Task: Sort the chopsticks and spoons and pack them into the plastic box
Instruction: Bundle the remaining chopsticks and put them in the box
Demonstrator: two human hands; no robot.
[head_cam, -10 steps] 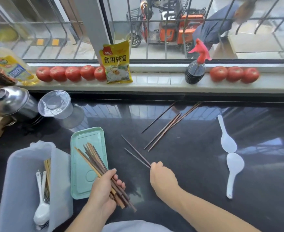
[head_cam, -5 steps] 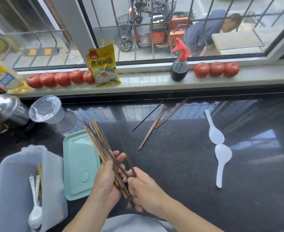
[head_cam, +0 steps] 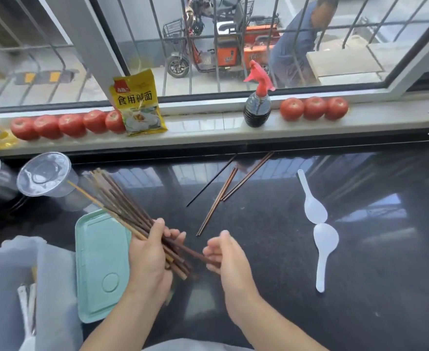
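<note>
Chopsticks [head_cam: 122, 206] fan up and away from our left hand [head_cam: 150, 254], which grips the bundle near its lower ends. Our right hand [head_cam: 225, 254], just beside it, loosely curls at those ends — we cannot tell whether it pinches one. We should square the tips before lowering them into the plastic box [head_cam: 8, 287] left of that hand — loose chopsticks [head_cam: 223, 191] and white spoons [head_cam: 318, 224] wait beyond.

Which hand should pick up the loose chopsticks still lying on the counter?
Right. The right hand holds nothing I can make out and hovers just short of the loose chopsticks. The left hand already has its grip around the chopstick bundle, so it is occupied.
</note>
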